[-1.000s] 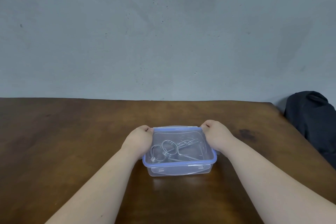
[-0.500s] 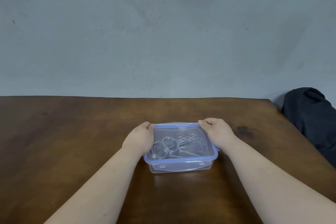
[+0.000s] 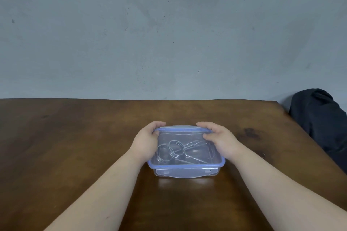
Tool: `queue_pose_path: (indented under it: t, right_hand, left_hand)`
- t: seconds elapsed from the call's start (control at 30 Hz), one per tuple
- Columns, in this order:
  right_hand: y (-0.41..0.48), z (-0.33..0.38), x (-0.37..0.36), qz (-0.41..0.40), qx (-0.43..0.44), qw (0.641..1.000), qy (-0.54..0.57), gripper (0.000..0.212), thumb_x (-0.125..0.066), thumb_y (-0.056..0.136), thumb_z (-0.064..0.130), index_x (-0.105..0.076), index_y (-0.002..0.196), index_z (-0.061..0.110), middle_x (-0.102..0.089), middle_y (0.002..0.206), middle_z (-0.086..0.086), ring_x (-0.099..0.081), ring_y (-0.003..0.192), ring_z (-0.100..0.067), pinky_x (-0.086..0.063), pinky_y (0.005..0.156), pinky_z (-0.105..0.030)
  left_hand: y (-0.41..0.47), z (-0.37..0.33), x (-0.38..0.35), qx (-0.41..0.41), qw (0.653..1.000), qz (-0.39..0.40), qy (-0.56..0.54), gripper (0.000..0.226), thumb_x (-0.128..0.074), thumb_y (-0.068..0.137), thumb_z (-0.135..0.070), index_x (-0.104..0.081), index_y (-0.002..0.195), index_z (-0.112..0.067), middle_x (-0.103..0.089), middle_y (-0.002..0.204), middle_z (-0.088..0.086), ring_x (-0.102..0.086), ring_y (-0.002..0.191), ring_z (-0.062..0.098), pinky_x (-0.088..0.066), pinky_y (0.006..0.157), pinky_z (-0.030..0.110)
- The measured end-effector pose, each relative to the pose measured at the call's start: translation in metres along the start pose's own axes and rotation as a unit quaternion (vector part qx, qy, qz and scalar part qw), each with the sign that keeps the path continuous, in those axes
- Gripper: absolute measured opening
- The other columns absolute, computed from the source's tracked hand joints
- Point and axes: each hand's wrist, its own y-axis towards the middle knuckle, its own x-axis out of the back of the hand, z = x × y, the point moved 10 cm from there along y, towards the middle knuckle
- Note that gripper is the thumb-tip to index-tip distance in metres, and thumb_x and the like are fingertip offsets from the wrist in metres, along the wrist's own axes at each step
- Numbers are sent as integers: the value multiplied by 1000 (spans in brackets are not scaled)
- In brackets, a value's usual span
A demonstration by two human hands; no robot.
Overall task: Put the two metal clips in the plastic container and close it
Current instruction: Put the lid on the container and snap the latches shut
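Observation:
A clear plastic container (image 3: 185,171) with a blue-rimmed transparent lid (image 3: 187,165) sits on the wooden table. Through the lid I see the two metal clips (image 3: 175,151), wire loops with long legs, lying inside. My left hand (image 3: 145,142) grips the lid's far left corner, thumb on top and fingers curled over the back edge. My right hand (image 3: 220,140) holds the far right corner the same way. The front latch flap is folded down against the container's front wall.
The brown wooden table (image 3: 75,146) runs back to a grey wall. A dark bag or cloth bundle (image 3: 323,124) sits beyond the table's right edge. A dark stain (image 3: 248,133) marks the wood right of the container.
Both hands slid from the lid's sides toward its far corners, and the fingers now curl over the back edge. The container stayed in place.

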Motion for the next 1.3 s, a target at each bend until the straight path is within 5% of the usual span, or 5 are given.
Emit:
queue_pose_path:
  t: [0.47,0.6,0.77,1.2,1.3]
  right_hand:
    - [5,-9,-3,10,0,985,170,44,-43,90,-16,-75,107,10,-73,111,-19,-71,96,-34,-55,89,-45]
    - [-1,25,-10,43,116,973,-197,51,-51,93,-5,-61,139,15,-50,149,7,-32,148,-15,-25,117,-27]
    - [-13,42,-47,159,165,789,-571,99,-50,90,70,-11,162,16,-16,170,0,-5,156,-15,4,127,-42]
    - [-35,32,-57,255,64,730,-631,139,-70,67,77,20,158,21,14,170,-3,13,155,-23,3,125,-43]
    - [-35,34,-57,239,80,738,-626,137,-70,67,76,17,159,22,7,170,-3,6,155,-25,-3,125,-43]
  left_hand:
    - [3,24,-28,57,928,90,-357,33,-39,95,0,-63,115,-9,-65,115,16,-66,87,30,-53,79,40]
    - [6,0,-8,-59,992,61,-98,34,-44,95,3,-66,113,-16,-33,148,-13,-49,114,-6,-47,83,12]
    - [4,-22,-16,-187,943,114,250,45,-38,97,-6,-52,137,-21,-48,144,-6,-41,132,11,-29,115,34]
    - [-5,-48,-33,-276,829,123,472,45,-37,102,-35,-41,145,-19,-31,159,-1,-22,146,16,-22,119,39]
    - [-28,-42,-50,-267,777,244,514,106,-39,76,-83,-17,153,-14,-10,164,5,-5,150,20,-6,123,40]
